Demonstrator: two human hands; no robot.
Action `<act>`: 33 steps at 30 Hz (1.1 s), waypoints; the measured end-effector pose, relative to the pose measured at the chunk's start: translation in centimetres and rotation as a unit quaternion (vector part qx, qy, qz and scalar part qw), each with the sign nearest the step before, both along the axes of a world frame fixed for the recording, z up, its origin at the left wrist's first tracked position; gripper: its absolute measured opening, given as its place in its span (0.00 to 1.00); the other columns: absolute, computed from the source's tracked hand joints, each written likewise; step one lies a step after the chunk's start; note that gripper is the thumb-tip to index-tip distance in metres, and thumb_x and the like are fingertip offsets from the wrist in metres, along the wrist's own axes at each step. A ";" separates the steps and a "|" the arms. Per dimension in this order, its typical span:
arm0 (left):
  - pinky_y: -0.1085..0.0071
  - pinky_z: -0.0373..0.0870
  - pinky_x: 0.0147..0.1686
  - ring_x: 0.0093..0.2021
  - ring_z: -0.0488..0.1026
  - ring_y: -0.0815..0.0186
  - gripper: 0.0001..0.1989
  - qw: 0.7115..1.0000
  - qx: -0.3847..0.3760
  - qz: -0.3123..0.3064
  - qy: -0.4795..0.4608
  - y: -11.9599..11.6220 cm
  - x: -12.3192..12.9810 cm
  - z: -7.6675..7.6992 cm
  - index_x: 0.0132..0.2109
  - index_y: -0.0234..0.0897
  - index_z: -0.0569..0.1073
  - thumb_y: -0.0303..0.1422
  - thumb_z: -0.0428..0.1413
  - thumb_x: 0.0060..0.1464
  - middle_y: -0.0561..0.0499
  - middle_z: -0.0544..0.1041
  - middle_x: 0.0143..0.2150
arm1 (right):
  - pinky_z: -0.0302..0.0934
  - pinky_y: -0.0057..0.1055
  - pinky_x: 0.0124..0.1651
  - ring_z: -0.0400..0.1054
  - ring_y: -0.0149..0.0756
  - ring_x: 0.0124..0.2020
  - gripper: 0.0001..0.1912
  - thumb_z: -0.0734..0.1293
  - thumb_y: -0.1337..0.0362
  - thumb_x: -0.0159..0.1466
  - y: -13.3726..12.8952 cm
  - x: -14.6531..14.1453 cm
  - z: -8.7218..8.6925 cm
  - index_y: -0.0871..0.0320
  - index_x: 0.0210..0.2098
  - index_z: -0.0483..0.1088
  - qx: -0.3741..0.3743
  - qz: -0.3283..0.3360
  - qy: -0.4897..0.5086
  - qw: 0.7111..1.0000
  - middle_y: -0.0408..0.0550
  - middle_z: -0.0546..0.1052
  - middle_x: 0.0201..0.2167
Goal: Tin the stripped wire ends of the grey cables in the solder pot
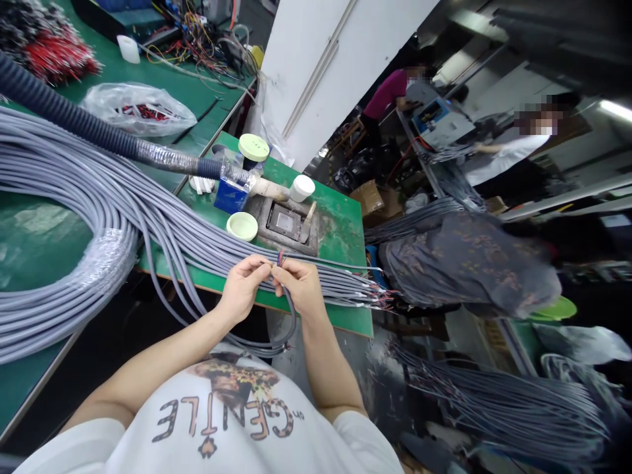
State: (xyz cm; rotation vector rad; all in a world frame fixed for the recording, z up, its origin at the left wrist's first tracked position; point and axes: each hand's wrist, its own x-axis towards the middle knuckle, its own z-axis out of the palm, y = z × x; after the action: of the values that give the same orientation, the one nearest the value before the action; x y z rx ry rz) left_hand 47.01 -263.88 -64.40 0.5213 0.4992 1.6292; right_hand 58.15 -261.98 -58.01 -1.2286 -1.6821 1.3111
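My right hand [302, 284] is closed around the end of a grey cable [295, 322], whose thin coloured wires [280, 257] stick up from between thumb and fingers. The cable curves down and back below that hand. My left hand [244, 286] meets it at the fingertips in a closed pinch beside the wires; whatever is in that pinch is too small to make out. Behind and under both hands runs a thick bundle of grey cables [197, 227], its stripped wire ends [380, 296] fanned out at the right edge of the green bench [340, 220].
A square metal solder pot [286, 222] sits beyond my hands, near a ribbed hose [172, 155], a blue box [230, 194], a pale green lid [241, 226] and a white cup [302, 187]. Cable coils [106, 260] lie left. Two people work at the far right.
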 end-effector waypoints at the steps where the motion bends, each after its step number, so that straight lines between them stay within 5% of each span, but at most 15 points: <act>1: 0.71 0.70 0.31 0.28 0.69 0.70 0.11 0.999 0.003 0.027 0.018 0.0 -0.3 0.0 0.32 0.36 0.74 0.39 0.63 0.48 0.54 0.71 0.29 | 0.53 0.22 0.18 0.62 0.25 0.14 0.13 0.69 0.56 0.57 -0.3 0.2 -0.1 0.59 0.24 0.71 -0.012 0.016 0.004 1.000 0.40 0.71 0.17; 5: 0.67 0.69 0.38 0.34 0.71 0.67 0.08 0.948 0.064 0.210 0.229 -0.4 -1.4 -0.1 0.31 0.39 0.76 0.38 0.62 0.51 0.52 0.73 0.32 | 0.49 0.21 0.15 0.58 0.23 0.11 0.20 0.67 0.54 0.59 -1.6 1.0 -0.9 0.55 0.48 0.69 -0.052 0.024 0.044 0.997 0.38 0.72 0.19; 7: 0.64 0.69 0.40 0.36 0.71 0.64 0.07 0.897 0.134 0.250 0.339 -0.7 -1.6 -0.2 0.31 0.41 0.78 0.38 0.62 0.51 0.50 0.75 0.31 | 0.45 0.21 0.13 0.54 0.22 0.10 0.24 0.67 0.53 0.59 -2.1 1.3 -1.4 0.54 0.53 0.66 -0.062 0.002 0.078 0.995 0.36 0.70 0.17; 9: 0.63 0.69 0.40 0.35 0.72 0.63 0.06 0.884 0.158 0.250 0.363 -1.0 -1.3 -0.3 0.31 0.41 0.79 0.38 0.62 0.50 0.50 0.76 0.30 | 0.44 0.21 0.12 0.52 0.22 0.10 0.28 0.67 0.53 0.58 -2.5 1.3 -1.7 0.53 0.56 0.63 -0.068 -0.011 0.101 0.992 0.35 0.70 0.17; 11: 0.64 0.70 0.40 0.36 0.72 0.63 0.08 0.919 0.111 0.221 0.308 -1.1 -0.9 -0.5 0.35 0.41 0.79 0.39 0.63 0.49 0.49 0.77 0.33 | 0.44 0.21 0.12 0.52 0.23 0.10 0.30 0.67 0.53 0.58 -2.8 1.3 -1.9 0.51 0.58 0.60 -0.065 -0.022 0.107 0.992 0.35 0.70 0.17; 14: 0.66 0.71 0.39 0.37 0.74 0.63 0.16 0.979 0.031 0.072 0.186 -1.1 -0.5 -1.1 0.42 0.39 0.78 0.41 0.64 0.47 0.48 0.78 0.36 | 0.46 0.21 0.12 0.54 0.24 0.10 0.32 0.67 0.53 0.59 -3.2 1.1 -2.2 0.50 0.60 0.56 -0.059 -0.031 0.098 0.993 0.35 0.71 0.18; 16: 0.67 0.72 0.36 0.31 0.74 0.65 0.17 0.989 0.016 -0.051 0.138 -1.2 -0.5 -1.4 0.43 0.36 0.78 0.42 0.62 0.49 0.48 0.77 0.32 | 0.52 0.22 0.14 0.58 0.26 0.11 0.31 0.66 0.53 0.60 -3.4 1.2 -2.2 0.50 0.60 0.57 -0.063 -0.016 0.074 0.995 0.36 0.73 0.19; 18: 0.67 0.72 0.34 0.27 0.72 0.66 0.17 0.986 0.022 -0.107 0.126 -1.4 -0.8 -1.5 0.41 0.34 0.79 0.43 0.61 0.51 0.48 0.76 0.29 | 0.61 0.26 0.21 0.66 0.29 0.17 0.25 0.66 0.54 0.60 -3.4 1.5 -2.0 0.50 0.56 0.62 -0.024 -0.015 0.030 0.999 0.39 0.74 0.22; 21: 0.65 0.71 0.40 0.33 0.74 0.63 0.13 0.980 0.044 -0.094 0.169 -1.8 -1.2 -1.7 0.35 0.35 0.81 0.41 0.62 0.50 0.47 0.77 0.32 | 0.66 0.33 0.35 0.71 0.35 0.30 0.11 0.67 0.57 0.61 -2.9 1.7 -0.6 0.51 0.42 0.73 0.141 -0.048 -0.067 0.987 0.44 0.76 0.29; 24: 0.65 0.71 0.41 0.35 0.73 0.63 0.10 0.972 0.066 -0.080 0.212 -2.1 -1.2 -1.9 0.32 0.37 0.81 0.40 0.63 0.49 0.48 0.77 0.32 | 0.64 0.35 0.39 0.69 0.37 0.32 0.05 0.68 0.59 0.59 -2.2 1.4 1.2 0.52 0.30 0.76 0.250 -0.029 -0.154 0.955 0.46 0.76 0.29; 28: 0.66 0.70 0.38 0.33 0.72 0.64 0.08 0.970 0.083 -0.049 0.223 -2.4 -0.7 -2.5 0.31 0.39 0.81 0.39 0.64 0.47 0.49 0.76 0.30 | 0.62 0.34 0.37 0.68 0.36 0.29 0.06 0.69 0.62 0.57 -1.5 0.3 2.7 0.53 0.24 0.75 0.261 0.004 -0.181 0.948 0.45 0.75 0.23; 33: 0.69 0.70 0.37 0.32 0.72 0.67 0.09 0.978 0.055 -0.066 0.191 -2.9 -1.2 -2.7 0.32 0.37 0.81 0.39 0.65 0.47 0.50 0.77 0.29 | 0.62 0.30 0.31 0.68 0.32 0.25 0.06 0.70 0.64 0.56 -0.8 -0.1 1.6 0.55 0.23 0.76 0.177 0.026 -0.060 0.982 0.44 0.75 0.22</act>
State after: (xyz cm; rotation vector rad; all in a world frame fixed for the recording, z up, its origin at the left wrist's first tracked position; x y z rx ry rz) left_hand 45.80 -266.76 -67.08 0.9405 0.6439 1.4377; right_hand 58.01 -262.78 -56.38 -1.0746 -1.9437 0.9268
